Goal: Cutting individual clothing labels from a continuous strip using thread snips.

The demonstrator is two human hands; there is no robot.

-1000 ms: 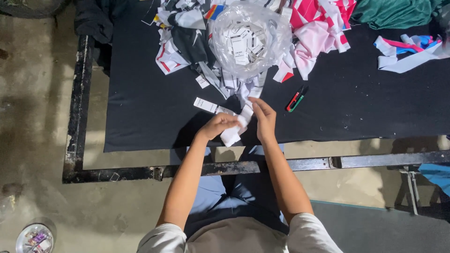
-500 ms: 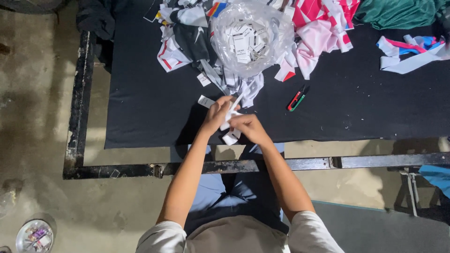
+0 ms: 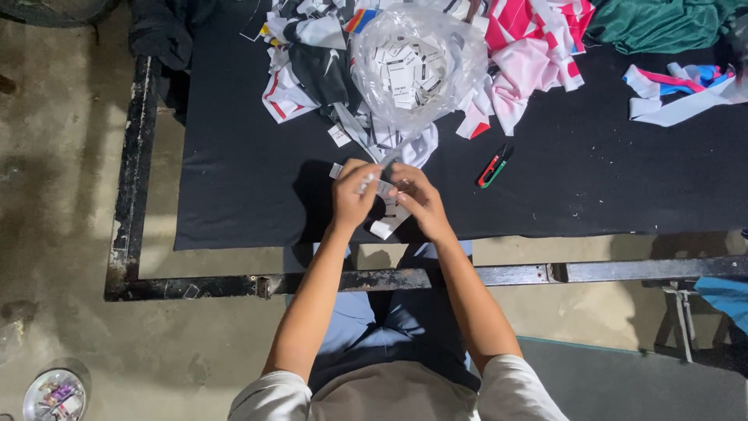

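Hands [image 3: 386, 193] have closed together, pinching white label strip [image 3: 383, 187] above table [image 3: 234, 195].

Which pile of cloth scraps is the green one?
The dark green cloth at the table's far right corner. The other scraps near it are pink, red and white or blue and white.

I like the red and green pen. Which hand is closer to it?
Right. The right hand is just to the left of the red and green pen on the black table; the left hand is farther away, beyond the right hand.
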